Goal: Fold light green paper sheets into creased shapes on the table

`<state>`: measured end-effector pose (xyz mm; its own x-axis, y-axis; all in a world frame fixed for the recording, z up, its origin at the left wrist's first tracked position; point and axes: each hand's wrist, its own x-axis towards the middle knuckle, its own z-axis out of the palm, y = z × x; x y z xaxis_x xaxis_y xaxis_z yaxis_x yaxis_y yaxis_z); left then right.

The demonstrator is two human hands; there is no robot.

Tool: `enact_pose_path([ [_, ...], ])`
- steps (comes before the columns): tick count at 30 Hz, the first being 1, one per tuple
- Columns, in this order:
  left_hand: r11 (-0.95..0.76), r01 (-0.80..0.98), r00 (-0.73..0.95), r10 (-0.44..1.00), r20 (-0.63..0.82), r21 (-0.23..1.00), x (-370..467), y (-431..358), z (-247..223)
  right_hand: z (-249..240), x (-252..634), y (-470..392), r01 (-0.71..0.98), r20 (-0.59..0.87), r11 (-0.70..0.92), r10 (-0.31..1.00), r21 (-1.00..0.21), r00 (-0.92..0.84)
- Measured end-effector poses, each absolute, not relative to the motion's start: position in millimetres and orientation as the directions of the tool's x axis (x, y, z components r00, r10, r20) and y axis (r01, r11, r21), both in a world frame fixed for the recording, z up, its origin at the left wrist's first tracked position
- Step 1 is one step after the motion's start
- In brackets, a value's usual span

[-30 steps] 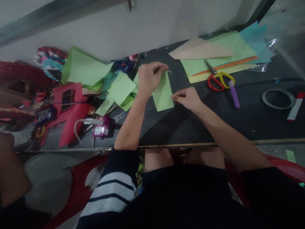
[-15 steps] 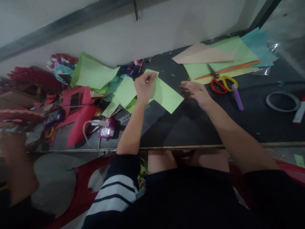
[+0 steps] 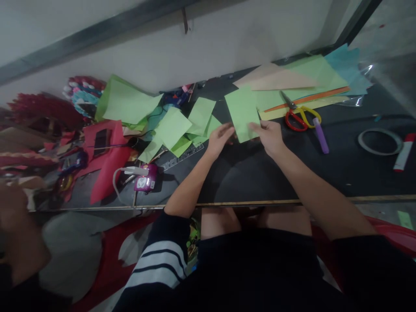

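A light green rectangle of paper [image 3: 242,110] is raised over the black table in front of me. My right hand [image 3: 270,136] pinches its lower right edge, thumb on the front and fingers behind. Beside the lower left edge is my left hand [image 3: 221,139], its fingers bent and slightly apart; it does not appear to grip the sheet. Left of it lie several more green paper pieces [image 3: 173,128], partly overlapping, with a clear ruler [image 3: 183,157] under their edge. Scissors [image 3: 300,115] with red and yellow handles and a purple capped stick [image 3: 321,136] lie right of my right hand.
Large sheets of coloured paper [image 3: 312,71] lie at the back right. A tape roll [image 3: 379,141] and a marker [image 3: 404,152] are far right. Left are a purple power adapter [image 3: 146,177], red paper [image 3: 110,167] and another person's blurred arm [image 3: 24,234].
The green paper has moved right and turned more upright, passing from my left hand to my right. My right hand has closed on it; another green piece now shows at the pile's right.
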<state>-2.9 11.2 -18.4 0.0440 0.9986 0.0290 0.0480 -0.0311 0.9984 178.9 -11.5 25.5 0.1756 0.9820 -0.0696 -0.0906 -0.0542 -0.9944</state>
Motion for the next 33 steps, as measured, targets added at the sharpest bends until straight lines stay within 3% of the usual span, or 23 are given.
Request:
enact_pose_path([
  [4, -0.018, 0.124, 0.273, 0.962, -0.016, 0.992, -3, -2, -5, 21, 176, -13, -0.068, -0.025, -0.009, 0.974, -0.998, 0.226],
  [19, 0.009, 0.146, 0.236, 0.971, -0.043, 0.989, -3, -3, 1, 21, 175, -13, -0.058, -0.009, 0.004, 0.976, -0.998, 0.215],
  [26, -0.044, 0.170, 0.172, 0.985, 0.015, 0.984, -11, 5, 2, 37, 186, -12, -0.047, -0.243, -0.245, 0.968, -0.968, -0.058],
  [33, -0.133, 0.211, 0.234, 0.969, 0.082, 0.968, -18, 8, 5, 47, 191, -13, -0.025, -0.337, -0.338, 0.941, -0.941, -0.041],
])
